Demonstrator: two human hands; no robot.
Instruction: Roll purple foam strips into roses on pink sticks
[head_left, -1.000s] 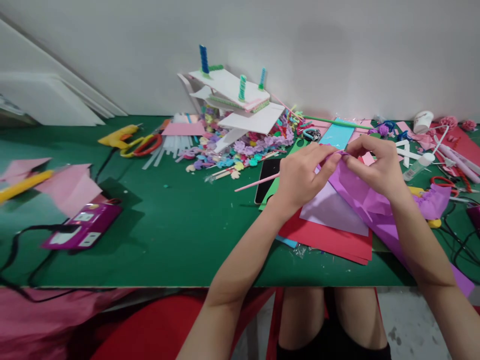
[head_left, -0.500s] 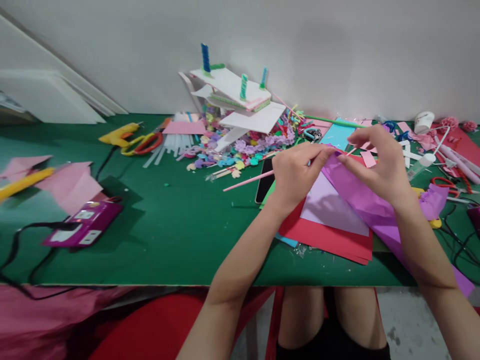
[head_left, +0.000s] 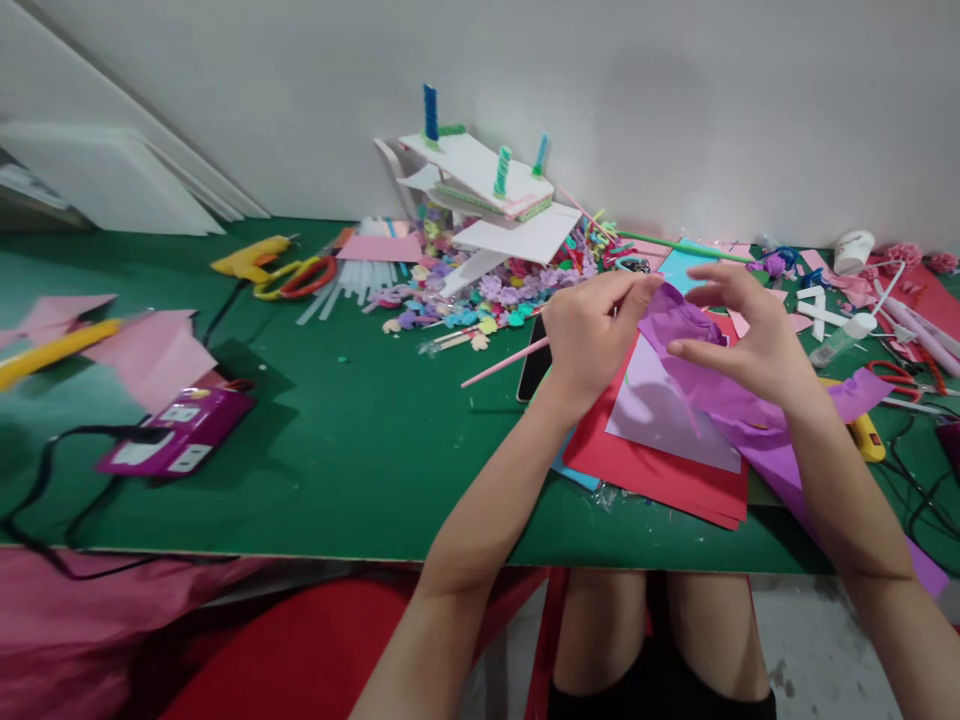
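My left hand (head_left: 589,335) is closed, with thumb and forefinger pinching the top end of a strip of purple crepe paper (head_left: 671,318). A thin pink stick (head_left: 506,364) runs through the same hand and sticks out to the left. My right hand (head_left: 765,345) is beside the strip's crinkled upper part, thumb and fingers spread apart. From there the strip trails down under my right forearm past the table edge. Beneath the hands lie a lilac sheet (head_left: 660,440) and red sheets (head_left: 652,480). A dark phone (head_left: 532,370) is partly covered by my left hand.
A white tiered board model (head_left: 469,170) stands behind a pile of colourful small flowers (head_left: 495,290). Left are a yellow glue gun (head_left: 251,260), scissors (head_left: 296,280) and a purple corded box (head_left: 180,430). Right are a glue bottle (head_left: 844,340) and red-handled scissors (head_left: 892,378).
My right hand's fingers have opened wider, away from the left fingertips. More of the purple paper's crinkled top now shows between the hands. The left hand keeps its pinch.
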